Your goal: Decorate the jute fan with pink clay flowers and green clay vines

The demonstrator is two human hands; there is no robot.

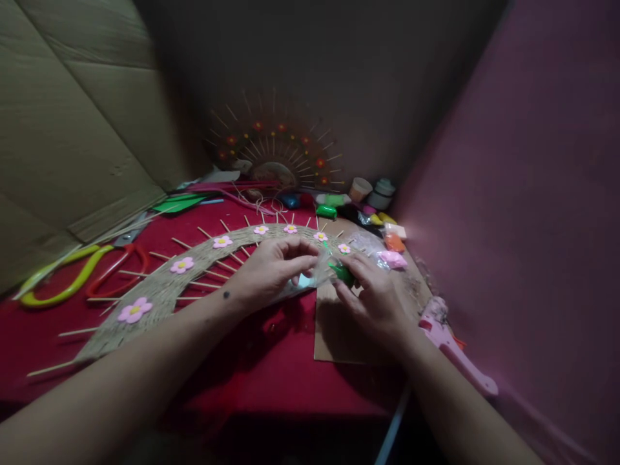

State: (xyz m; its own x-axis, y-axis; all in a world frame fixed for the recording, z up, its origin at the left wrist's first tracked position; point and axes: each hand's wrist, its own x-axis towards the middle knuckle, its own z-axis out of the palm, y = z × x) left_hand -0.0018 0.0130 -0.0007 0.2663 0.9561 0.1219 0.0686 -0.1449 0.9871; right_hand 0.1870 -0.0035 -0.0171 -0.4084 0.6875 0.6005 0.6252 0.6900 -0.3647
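Green lump (343, 274), one, sits just right of the middle of the frame, above a brown cardboard sheet (339, 329). Its long axis slants from upper left to lower right, the narrow end pointing up and left toward the clear plastic (321, 266). The right hand (375, 294) has its fingers closed around the lump; the left hand (271, 270) pinches the plastic between thumb and fingers, nearly shut.

Nearest, at the lower right, a pink tool (458, 355) lies along the edge of the desk (271, 381), which is covered in red. Beyond the forearms, a woven arch (159, 287) curves from lower left across the middle, thin sticks jutting from its edges. Seven pink flowers with yellow centers are set along it. At the left are two handle loops, one yellow (61, 278) and one red (119, 271).

Right of center, beyond the hands, lie one bright pink packet (393, 259) and one orange packet (394, 243). Farther back are a green packet (327, 212), a blue packet (290, 201), one cup (360, 189) and one grayish jar (382, 193). At the upper middle, a fan-shaped piece (274, 145) with red flowers and radiating sticks stands upright before the dark wall (310, 58).
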